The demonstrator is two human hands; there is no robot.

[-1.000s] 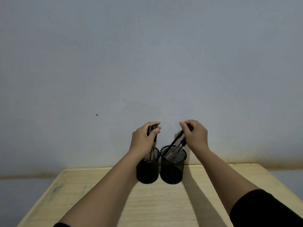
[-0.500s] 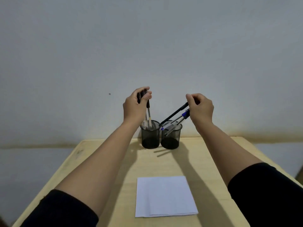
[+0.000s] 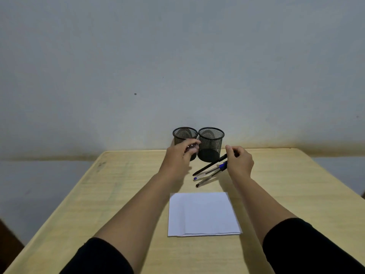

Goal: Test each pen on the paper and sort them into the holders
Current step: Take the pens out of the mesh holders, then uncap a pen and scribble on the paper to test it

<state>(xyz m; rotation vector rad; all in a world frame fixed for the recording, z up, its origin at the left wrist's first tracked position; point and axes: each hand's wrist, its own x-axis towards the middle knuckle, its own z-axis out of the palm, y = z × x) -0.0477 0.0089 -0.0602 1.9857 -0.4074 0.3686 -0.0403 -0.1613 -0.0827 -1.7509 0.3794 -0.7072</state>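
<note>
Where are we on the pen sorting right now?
Both mesh holders look emptied. The right hand grips a bunch of pens; the left hand holds something blurred, likely more. The paper looks unmarked, so testing and sorting remain.

Pale wall (image 3: 177, 56) — light wooden table (image 3: 118, 194)
</note>
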